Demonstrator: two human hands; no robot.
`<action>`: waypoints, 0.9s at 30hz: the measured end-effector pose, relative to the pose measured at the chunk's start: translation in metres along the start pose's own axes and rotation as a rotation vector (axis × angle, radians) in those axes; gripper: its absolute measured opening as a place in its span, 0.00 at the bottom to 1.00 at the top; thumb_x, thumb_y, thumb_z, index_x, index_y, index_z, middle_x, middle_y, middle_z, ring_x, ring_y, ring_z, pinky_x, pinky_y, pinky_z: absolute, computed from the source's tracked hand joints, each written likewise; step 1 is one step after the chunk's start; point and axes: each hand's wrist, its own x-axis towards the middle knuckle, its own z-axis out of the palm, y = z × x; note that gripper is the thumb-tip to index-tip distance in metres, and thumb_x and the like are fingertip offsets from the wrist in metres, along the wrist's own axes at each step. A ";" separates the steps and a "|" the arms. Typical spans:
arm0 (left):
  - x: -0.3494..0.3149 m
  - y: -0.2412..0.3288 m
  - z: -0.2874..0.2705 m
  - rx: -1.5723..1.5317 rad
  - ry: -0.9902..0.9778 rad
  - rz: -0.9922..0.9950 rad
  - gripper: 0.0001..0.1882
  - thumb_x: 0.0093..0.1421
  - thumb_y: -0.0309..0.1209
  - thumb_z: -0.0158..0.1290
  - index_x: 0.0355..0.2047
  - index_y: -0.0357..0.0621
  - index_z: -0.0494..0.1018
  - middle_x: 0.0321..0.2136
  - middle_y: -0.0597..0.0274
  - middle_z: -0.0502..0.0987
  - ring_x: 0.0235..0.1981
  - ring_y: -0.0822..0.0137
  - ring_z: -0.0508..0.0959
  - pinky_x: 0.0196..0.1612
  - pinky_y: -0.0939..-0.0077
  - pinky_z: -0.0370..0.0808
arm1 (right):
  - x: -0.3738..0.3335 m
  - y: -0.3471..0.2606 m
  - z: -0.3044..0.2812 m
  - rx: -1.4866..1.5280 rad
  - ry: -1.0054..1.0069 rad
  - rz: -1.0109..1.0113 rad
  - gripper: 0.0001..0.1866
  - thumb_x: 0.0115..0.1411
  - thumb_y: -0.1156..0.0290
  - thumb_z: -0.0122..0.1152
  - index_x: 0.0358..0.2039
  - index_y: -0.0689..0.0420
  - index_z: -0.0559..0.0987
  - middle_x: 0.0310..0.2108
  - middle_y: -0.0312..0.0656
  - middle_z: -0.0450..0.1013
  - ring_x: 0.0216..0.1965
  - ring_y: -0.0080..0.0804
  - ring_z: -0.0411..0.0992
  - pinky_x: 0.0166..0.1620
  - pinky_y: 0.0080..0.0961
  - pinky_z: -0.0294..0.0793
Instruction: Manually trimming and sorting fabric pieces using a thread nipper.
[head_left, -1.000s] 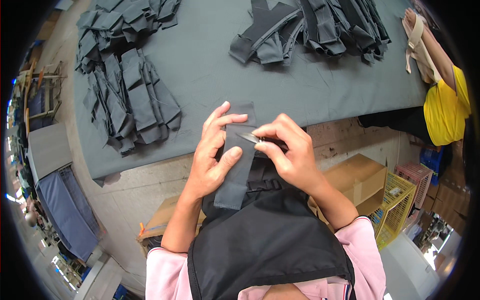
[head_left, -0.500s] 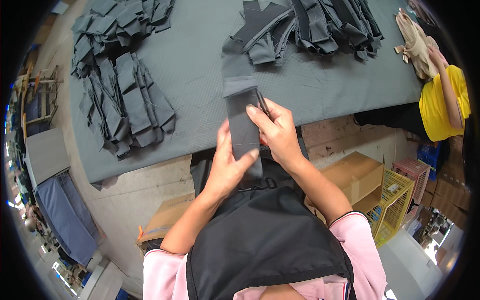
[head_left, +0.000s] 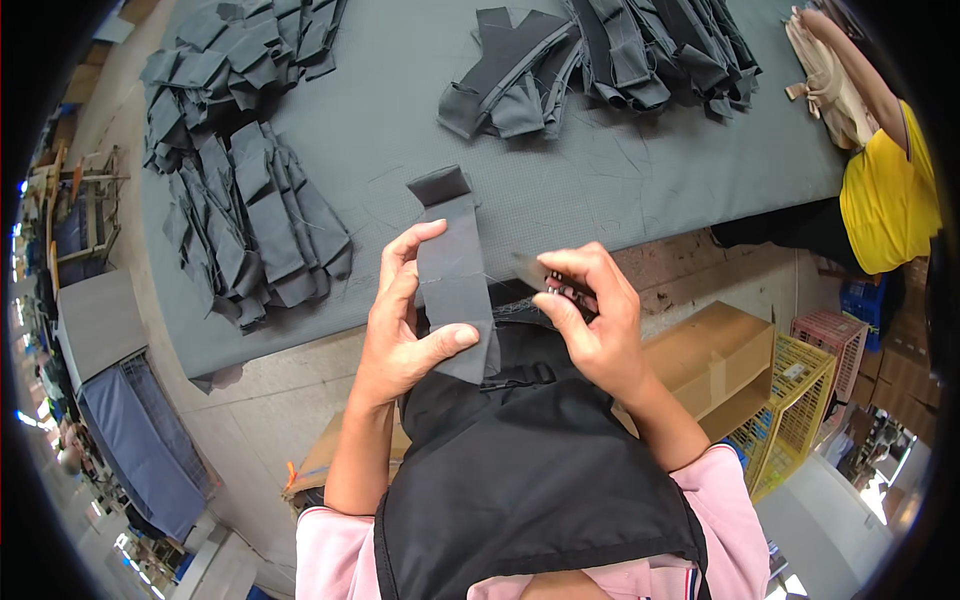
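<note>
A dark grey fabric strip [head_left: 452, 265] is held up in front of me, its far end folded over above the table edge. My left hand [head_left: 400, 325] grips it from the left, thumb across the near part and fingers at the side and behind. Loose threads stick out at the strip's right edge. My right hand [head_left: 598, 315], a little apart to the right, is closed around small thread snips [head_left: 572, 291]; their blades are blurred and point toward the strip.
Piles of grey fabric pieces [head_left: 265, 215] lie at the table's left, and more strips [head_left: 620, 55] at the far middle. Loose threads dot the grey table cover [head_left: 370, 240]. A co-worker in yellow [head_left: 890, 200] handles beige fabric [head_left: 825, 80]. Below stand a cardboard box [head_left: 710, 365] and yellow crate [head_left: 790, 410].
My right hand has let go of the strip and moved right with the snips. My left hand has shifted left, drawing the strip nearer and off the far pile.
</note>
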 end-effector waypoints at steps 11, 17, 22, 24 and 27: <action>0.001 0.007 -0.004 0.249 -0.101 0.124 0.39 0.41 0.44 0.67 0.48 0.30 0.68 0.56 0.51 0.57 0.59 0.56 0.56 0.61 0.61 0.53 | 0.008 -0.002 -0.002 0.029 -0.068 -0.108 0.14 0.45 0.79 0.66 0.35 0.59 0.77 0.25 0.40 0.71 0.23 0.30 0.72 0.25 0.24 0.69; -0.002 0.003 -0.007 0.228 -0.090 0.105 0.37 0.41 0.43 0.67 0.47 0.31 0.69 0.57 0.51 0.56 0.59 0.55 0.57 0.60 0.60 0.55 | 0.005 -0.007 -0.003 -0.039 0.058 -0.177 0.12 0.44 0.79 0.65 0.32 0.60 0.78 0.23 0.41 0.70 0.20 0.33 0.70 0.25 0.24 0.68; 0.001 0.009 -0.004 0.297 -0.112 0.156 0.35 0.41 0.43 0.67 0.45 0.32 0.70 0.56 0.50 0.56 0.58 0.55 0.58 0.59 0.60 0.57 | 0.006 -0.008 -0.003 -0.057 -0.051 -0.127 0.10 0.45 0.79 0.65 0.32 0.60 0.78 0.22 0.41 0.70 0.20 0.33 0.70 0.24 0.24 0.68; 0.000 0.011 -0.004 0.321 -0.090 0.155 0.35 0.41 0.43 0.67 0.44 0.32 0.70 0.56 0.49 0.57 0.58 0.54 0.58 0.59 0.60 0.57 | 0.007 -0.010 -0.004 -0.059 -0.066 -0.180 0.12 0.45 0.77 0.65 0.33 0.59 0.77 0.25 0.41 0.69 0.20 0.33 0.69 0.24 0.24 0.68; 0.001 0.011 -0.005 0.433 -0.126 0.209 0.35 0.41 0.45 0.67 0.44 0.33 0.71 0.56 0.48 0.56 0.57 0.54 0.59 0.58 0.59 0.58 | 0.010 -0.014 -0.001 -0.103 -0.150 -0.137 0.12 0.45 0.75 0.66 0.32 0.60 0.76 0.28 0.40 0.66 0.20 0.33 0.69 0.23 0.25 0.68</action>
